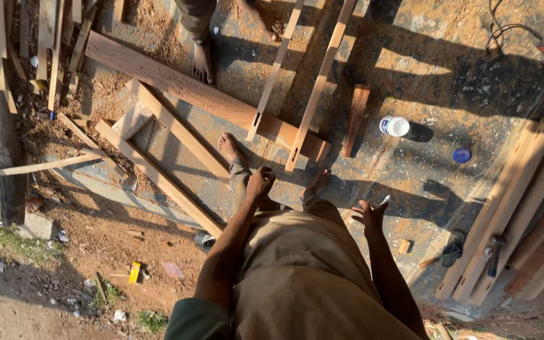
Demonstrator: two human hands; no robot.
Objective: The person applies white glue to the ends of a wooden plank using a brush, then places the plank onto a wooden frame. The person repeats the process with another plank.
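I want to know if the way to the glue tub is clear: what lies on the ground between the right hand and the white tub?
Only bare, dusty concrete in shadow lies between the right hand and the white tub, as the head view shows.

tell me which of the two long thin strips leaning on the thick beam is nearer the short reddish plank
The right strip; its lower end rests beside the short reddish plank. The left strip lies farther away.
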